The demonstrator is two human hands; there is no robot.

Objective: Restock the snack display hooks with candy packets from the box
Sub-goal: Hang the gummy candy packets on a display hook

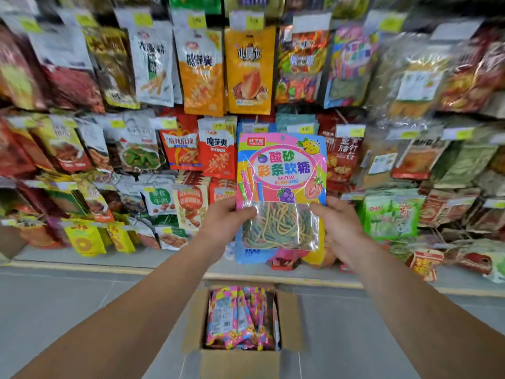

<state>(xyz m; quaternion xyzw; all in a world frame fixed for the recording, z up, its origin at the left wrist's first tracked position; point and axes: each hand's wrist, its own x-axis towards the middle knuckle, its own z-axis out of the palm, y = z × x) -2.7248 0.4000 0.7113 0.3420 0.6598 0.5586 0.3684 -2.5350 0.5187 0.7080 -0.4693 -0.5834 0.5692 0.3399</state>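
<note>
Fingers: the left hand (224, 217) has its thumb on the front of the packet (281, 198) and its other fingers go behind it, so it pinches the left edge. The right hand (337, 228) does the same on the right edge, thumb in front, other fingers hidden behind.
Packet: it is held upright between the two hands, up in front of the display, with its front facing the camera. It is bright pink, blue and yellow, with a lemon face, grapes and a strawberry drawn on it. A clear window low down shows thin strings of candy in green, yellow and orange. The hands hold it at the top of that window.
Arms: both bare arms reach forward from the bottom corners, one on each side of the box.
Box: the brown cardboard box (289, 318) sits on the floor below the hands, flaps open. More packets (240, 318) of the same kind stand packed inside it.
Display: rows of snack bags (202, 72) hang all across the wall behind the held packet, with small price tags (248, 20) above them. A few blue and pink packets hang right behind the held one. The sides look blurry.
Shelf: a low ledge (82, 259) runs under the bags, with some bags lying on it at the right.
Floor: grey tiles (68, 305).
</note>
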